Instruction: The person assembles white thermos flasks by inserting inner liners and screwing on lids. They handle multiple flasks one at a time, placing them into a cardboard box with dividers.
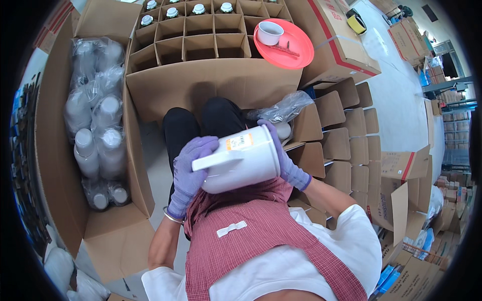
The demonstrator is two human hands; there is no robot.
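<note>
A white cylindrical jug [251,168] with a side handle and an orange-and-white label lies tilted above my lap, held between both hands. My left hand [192,163], in a purple glove, is closed on the jug's left end beside the handle; part of its fingers is hidden. At the other end, my right hand [285,158], also gloved, grips the wide rim, with its thumb side up along the edge. Past my knees stands a carton with cardboard dividers [201,47], and several capped bottles [199,9] sit in its far cells.
On the carton's right corner rests a red plate [298,57] with a white cup [270,33] and a thin red item. At left, an open box [55,165] holds several plastic-wrapped white bottles [108,113]. Folded cardboard dividers [334,145] stand to my right, near a clear plastic bag [288,107].
</note>
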